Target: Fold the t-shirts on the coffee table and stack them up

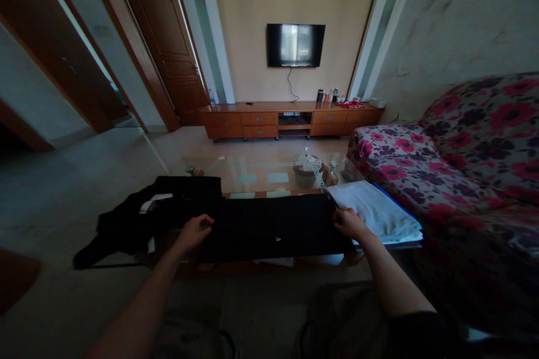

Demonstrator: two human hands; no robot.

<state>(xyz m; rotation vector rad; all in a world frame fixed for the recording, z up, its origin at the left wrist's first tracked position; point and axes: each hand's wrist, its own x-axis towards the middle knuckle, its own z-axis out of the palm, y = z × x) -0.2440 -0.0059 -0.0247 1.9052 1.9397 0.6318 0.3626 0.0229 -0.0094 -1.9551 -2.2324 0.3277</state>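
A black garment (273, 221) lies spread flat across the glass coffee table (280, 176), with a small white mark near its front edge. My left hand (196, 230) pinches it at its left end, thumb and fingers together. At the opposite end, my right hand (348, 222) has its fingers closed on the cloth's edge. Another black piece of clothing (143, 216), rumpled and with a white patch, sits left of my left hand; whether it is separate from the spread one I cannot tell. Just beyond my right hand rests a light grey folded cloth (374, 207).
A waste bin (305, 176) with crumpled paper shows behind the table. To the right stands a flower-patterned sofa (421, 162). Along the far wall runs a low wooden cabinet (256, 119) under a television (295, 45). A wooden door (162, 39) is at the left.
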